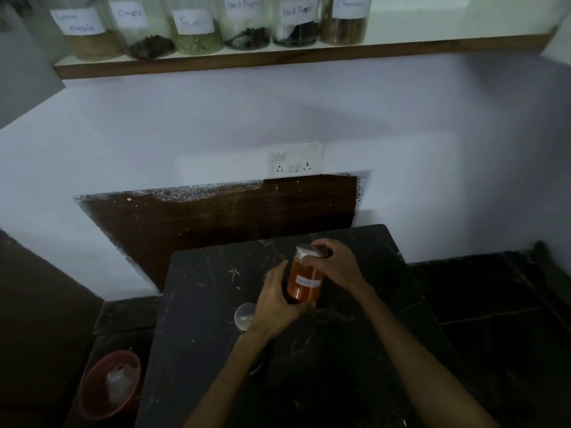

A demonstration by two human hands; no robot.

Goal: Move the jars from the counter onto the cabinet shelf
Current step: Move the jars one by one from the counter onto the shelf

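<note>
Overhead, both hands clasp the orange jar (305, 281) over the dark surface (216, 288): left hand (276, 304) wraps the body, right hand (335, 261) grips the lid (309, 251). Shelf (293, 55) at 12 o'clock looks crowded; lifting by a loose lid risks spilling.

Both bare forearms reaching in from the near edge, converging toward centre, left hand (276, 301) cupped with fingers (279, 274) curled around an object's side, thumb underneath, right hand (335, 263) arched over the top, fingers bent downward in a grasp
</note>
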